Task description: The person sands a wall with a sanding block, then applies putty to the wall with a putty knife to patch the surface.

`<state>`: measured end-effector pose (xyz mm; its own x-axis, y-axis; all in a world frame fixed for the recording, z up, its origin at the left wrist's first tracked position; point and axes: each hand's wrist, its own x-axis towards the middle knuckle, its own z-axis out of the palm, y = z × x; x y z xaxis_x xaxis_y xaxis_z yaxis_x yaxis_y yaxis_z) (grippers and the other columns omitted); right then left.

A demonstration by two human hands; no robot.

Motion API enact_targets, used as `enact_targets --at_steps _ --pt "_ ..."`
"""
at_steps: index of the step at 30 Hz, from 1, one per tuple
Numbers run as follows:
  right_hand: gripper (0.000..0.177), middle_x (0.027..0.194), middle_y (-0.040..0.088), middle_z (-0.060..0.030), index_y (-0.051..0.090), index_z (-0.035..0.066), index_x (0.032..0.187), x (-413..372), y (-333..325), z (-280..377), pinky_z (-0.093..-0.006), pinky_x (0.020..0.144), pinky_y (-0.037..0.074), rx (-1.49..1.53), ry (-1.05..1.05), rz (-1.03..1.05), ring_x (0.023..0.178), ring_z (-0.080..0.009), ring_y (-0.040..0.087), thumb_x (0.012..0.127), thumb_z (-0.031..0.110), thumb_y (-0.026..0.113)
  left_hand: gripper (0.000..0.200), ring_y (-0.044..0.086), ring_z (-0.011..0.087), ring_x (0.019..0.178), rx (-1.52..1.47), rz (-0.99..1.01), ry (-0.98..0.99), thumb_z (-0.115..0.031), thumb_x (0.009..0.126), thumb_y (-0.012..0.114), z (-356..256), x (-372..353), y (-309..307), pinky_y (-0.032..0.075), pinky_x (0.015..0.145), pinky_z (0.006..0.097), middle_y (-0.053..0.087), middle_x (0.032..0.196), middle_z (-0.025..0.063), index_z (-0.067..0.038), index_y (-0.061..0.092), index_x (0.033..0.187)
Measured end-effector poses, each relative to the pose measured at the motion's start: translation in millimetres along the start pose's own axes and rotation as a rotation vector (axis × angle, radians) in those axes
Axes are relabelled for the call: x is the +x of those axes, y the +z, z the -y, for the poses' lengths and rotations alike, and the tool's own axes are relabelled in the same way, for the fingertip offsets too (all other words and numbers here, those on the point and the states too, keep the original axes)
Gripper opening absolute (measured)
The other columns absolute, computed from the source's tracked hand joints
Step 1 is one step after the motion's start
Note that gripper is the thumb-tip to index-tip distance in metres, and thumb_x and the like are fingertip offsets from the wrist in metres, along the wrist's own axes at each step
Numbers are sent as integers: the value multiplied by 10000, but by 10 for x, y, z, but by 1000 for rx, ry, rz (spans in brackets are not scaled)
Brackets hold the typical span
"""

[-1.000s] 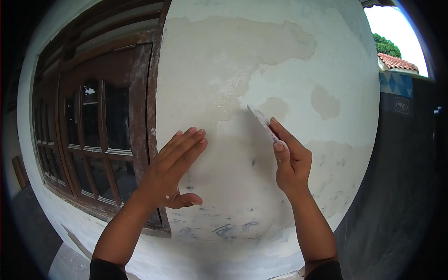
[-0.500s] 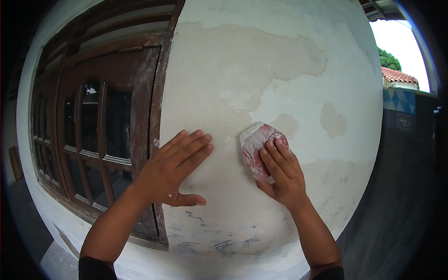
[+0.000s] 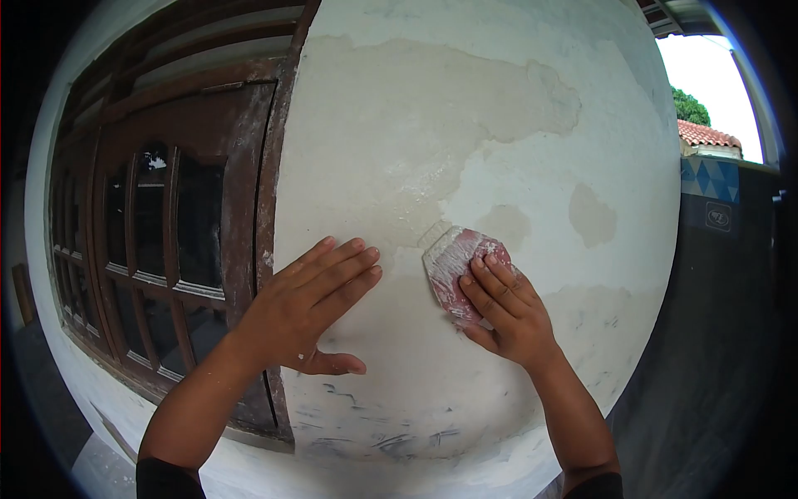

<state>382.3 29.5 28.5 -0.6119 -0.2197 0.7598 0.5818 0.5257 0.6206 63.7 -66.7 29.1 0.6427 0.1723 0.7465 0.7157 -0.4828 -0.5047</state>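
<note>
My right hand [image 3: 509, 309] grips a flat, reddish putty spreader [image 3: 455, 259], its fingers laid over the face and the thumb at its lower edge. White paste streaks cover much of the spreader, which lies against the pale wall [image 3: 374, 133]. To the left, my left hand [image 3: 312, 308] is open, fingers stretched out and thumb apart, over the wall; whether the palm touches is hard to tell. Above the spreader, a glossy white smear [image 3: 424, 179] marks a beige patch of the wall.
A dark brown wooden window frame [image 3: 264, 183] with glass panes stands close beside my left hand. Dark scuffs [image 3: 399, 441] mark the lower wall. At the right are a dark surface [image 3: 706, 333], a blue patterned strip [image 3: 711, 179] and a tiled roof [image 3: 706, 135].
The spreader and my right hand have shifted slightly downward, the hand also a little to the right. My left hand stays nearly in place. The view has moved slightly.
</note>
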Motion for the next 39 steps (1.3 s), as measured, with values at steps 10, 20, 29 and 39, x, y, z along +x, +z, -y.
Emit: enact_targets --at_steps 10,20,29,39 --pt "525 1383 598 -93 663 133 1289 84 83 -55 -428 1036 460 -36 -26 15 1336 -255 516 830 375 744 1041 441 328 1390 14 11 1 -804 715 630 -48 20 35 326 1163 527 497 1457 145 -45 499 1415" --pt "522 1390 591 -95 661 132 1288 201 56 -119 -430 1039 464 -21 -67 2 1335 -253 519 834 381 727 1060 445 329 1388 7 8 -1 -818 700 627 -51 59 42 311 1171 526 500 1455 144 -46 498 1414" --pt "478 1388 588 -94 658 120 1279 245 28 -72 -425 1059 461 -3 -62 -5 1330 -255 523 866 357 706 1072 443 329 1392 -3 7 -14 -817 678 638 -72 67 66 303 1172 526 500 1458 142 -56 496 1420" --pt "475 1387 590 -98 659 129 1280 172 -7 -151 -434 1073 450 -49 -53 -2 1341 -258 509 883 390 672 1065 443 319 1393 19 13 -20 -817 678 638 -112 59 65 316 1166 532 502 1457 134 -59 501 1414"
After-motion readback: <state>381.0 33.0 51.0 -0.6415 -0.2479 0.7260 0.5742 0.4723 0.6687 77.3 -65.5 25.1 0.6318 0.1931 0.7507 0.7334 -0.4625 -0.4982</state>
